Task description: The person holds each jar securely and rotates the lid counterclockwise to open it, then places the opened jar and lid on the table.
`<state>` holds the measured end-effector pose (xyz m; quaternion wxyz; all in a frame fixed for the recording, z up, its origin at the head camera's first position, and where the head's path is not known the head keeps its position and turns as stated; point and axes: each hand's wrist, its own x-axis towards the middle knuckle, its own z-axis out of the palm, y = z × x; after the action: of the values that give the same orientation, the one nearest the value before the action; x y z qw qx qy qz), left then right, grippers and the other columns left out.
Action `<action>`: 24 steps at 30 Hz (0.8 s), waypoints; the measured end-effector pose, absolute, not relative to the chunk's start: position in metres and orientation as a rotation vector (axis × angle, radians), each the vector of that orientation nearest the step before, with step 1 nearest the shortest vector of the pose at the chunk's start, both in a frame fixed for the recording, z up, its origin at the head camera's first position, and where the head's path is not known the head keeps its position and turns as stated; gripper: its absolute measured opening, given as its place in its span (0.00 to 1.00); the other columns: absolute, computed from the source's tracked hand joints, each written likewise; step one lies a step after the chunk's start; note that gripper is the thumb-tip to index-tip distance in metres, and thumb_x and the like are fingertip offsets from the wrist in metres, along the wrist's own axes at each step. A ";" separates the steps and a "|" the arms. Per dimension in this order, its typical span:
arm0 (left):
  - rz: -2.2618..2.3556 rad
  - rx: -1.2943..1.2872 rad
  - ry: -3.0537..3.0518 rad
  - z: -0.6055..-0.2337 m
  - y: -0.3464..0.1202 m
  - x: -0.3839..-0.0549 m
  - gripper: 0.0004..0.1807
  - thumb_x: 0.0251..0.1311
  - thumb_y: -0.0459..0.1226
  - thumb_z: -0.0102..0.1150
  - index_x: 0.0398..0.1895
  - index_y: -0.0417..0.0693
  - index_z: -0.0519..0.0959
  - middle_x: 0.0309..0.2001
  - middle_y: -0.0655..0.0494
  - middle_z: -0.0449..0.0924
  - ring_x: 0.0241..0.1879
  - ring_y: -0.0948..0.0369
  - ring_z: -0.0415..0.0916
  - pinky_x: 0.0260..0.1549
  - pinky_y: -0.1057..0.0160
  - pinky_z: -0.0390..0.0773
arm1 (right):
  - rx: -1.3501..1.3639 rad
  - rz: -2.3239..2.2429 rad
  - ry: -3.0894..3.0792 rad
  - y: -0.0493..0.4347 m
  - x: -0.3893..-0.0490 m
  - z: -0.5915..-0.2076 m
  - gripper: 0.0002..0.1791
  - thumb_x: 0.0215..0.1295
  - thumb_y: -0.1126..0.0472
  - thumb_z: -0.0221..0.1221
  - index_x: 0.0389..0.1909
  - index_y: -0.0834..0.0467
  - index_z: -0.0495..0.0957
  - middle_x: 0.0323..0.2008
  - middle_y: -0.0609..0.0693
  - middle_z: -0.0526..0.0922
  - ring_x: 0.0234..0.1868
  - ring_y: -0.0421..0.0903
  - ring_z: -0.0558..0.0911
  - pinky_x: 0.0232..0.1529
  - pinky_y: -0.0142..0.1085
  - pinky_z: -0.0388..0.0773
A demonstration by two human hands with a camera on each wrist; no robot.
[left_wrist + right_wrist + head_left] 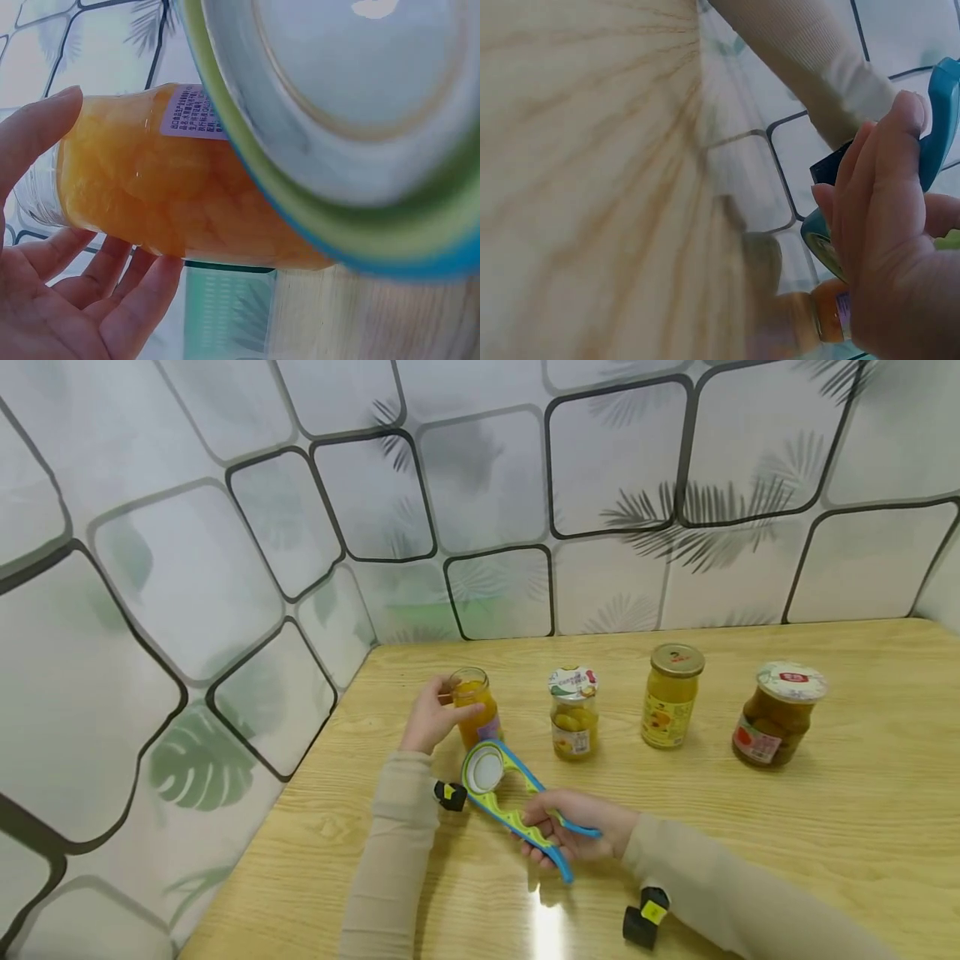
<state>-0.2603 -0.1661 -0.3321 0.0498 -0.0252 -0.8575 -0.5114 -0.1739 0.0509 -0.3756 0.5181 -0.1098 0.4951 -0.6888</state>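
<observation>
An uncapped glass jar of orange fruit (474,727) stands on the left part of the wooden table. My left hand (433,718) grips it near the neck, thumb on one side and fingers on the other, as the left wrist view shows. With my right hand (581,822) I hold a blue and green jar opener (517,821) by its handles. A round lid (486,768) sits in the opener's ring, its white inside facing up. In the left wrist view the lid and ring overlap the lower part of the jar.
To the right stand three capped jars: a short one with yellow fruit (574,718), a taller yellow one with a gold lid (670,702), and a dark one with a white lid (776,718). A patterned wall (495,477) borders the table (847,827) behind and at left.
</observation>
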 end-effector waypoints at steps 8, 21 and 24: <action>-1.588 -0.080 -2.606 -0.332 -0.166 -0.260 0.30 0.46 0.38 0.66 0.53 0.41 0.67 0.52 0.47 0.68 0.50 0.52 0.65 0.47 0.55 0.69 | -0.222 -1.641 1.158 0.044 -0.176 -0.378 0.16 0.63 0.55 0.40 0.34 0.65 0.69 0.27 0.53 0.76 0.25 0.40 0.75 0.27 0.28 0.75; -1.554 -0.082 -2.617 -0.332 -0.166 -0.260 0.30 0.46 0.39 0.66 0.53 0.43 0.67 0.51 0.48 0.68 0.50 0.51 0.65 0.45 0.54 0.70 | -0.233 -1.654 1.137 0.040 -0.179 -0.381 0.17 0.63 0.55 0.39 0.31 0.63 0.69 0.27 0.55 0.78 0.26 0.42 0.78 0.28 0.30 0.76; -1.553 -0.081 -2.617 -0.332 -0.165 -0.260 0.30 0.46 0.39 0.66 0.53 0.43 0.67 0.51 0.48 0.68 0.50 0.51 0.65 0.45 0.54 0.70 | -0.240 -1.657 1.136 0.040 -0.180 -0.382 0.16 0.64 0.55 0.38 0.29 0.62 0.68 0.27 0.57 0.78 0.27 0.44 0.79 0.29 0.31 0.77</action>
<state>-0.2599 -0.1655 -0.3322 0.0486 -0.0265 -0.8587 -0.5095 -0.1799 0.0399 -0.3820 0.5306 -0.1007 0.4759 -0.6942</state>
